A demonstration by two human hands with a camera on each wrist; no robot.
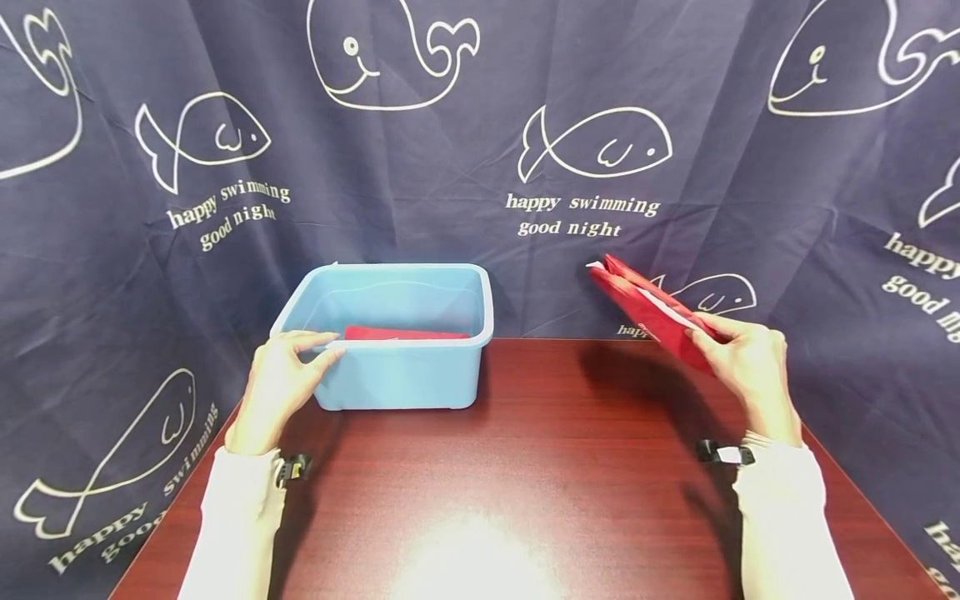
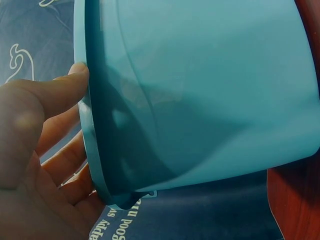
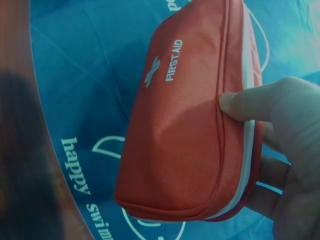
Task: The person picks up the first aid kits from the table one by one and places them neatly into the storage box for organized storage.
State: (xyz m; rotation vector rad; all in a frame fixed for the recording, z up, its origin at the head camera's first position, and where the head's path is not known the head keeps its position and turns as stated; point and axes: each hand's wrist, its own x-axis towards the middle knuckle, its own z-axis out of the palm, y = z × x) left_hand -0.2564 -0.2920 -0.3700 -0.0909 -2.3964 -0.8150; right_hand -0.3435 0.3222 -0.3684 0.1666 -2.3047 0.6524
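A light blue plastic bin [image 1: 405, 375] stands on the table against the back curtain. My left hand [image 1: 281, 379] grips its near left corner; in the left wrist view the thumb [image 2: 77, 75] lies on the rim and the other fingers go behind it. Inside the bin shows part of a red item [image 1: 405, 333], mostly hidden by the front wall. My right hand [image 1: 750, 358] holds a red first aid pouch [image 3: 175, 140] above the table's right side, thumb on one face and fingers behind. White lettering marks the pouch, and a pale zip band runs along its edge.
The reddish-brown wooden table [image 1: 540, 467] reflects a bright light near its front. A dark blue curtain [image 1: 465, 192] with white fish and whale drawings hangs behind and along both sides.
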